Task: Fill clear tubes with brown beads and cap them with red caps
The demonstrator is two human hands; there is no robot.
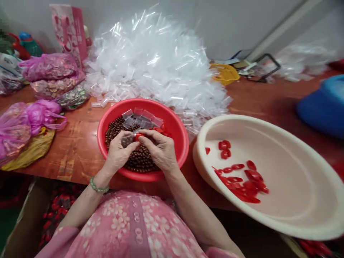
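Observation:
Over a red basin (184,145), my two hands meet at their fingertips. My left hand (117,152) is closed around a small clear plastic container (127,140) with dark beads showing inside. Pinched in my right hand (162,148) is a small red cap (138,136), at the container's right end; whether it is seated there I cannot tell. Below the hands, many brown beads (142,160) fill the left and front of the basin. Several clear plastic sleeves (146,115) lie at its back, with red pieces (158,129) beside them, partly hidden by my right hand.
A large cream basin (306,229) at the right holds red pieces (249,186). Behind the red basin rises a big heap of clear plastic sleeves (153,61). Pink plastic bags (53,68) of small items sit at the left. A blue container (322,107) stands far right.

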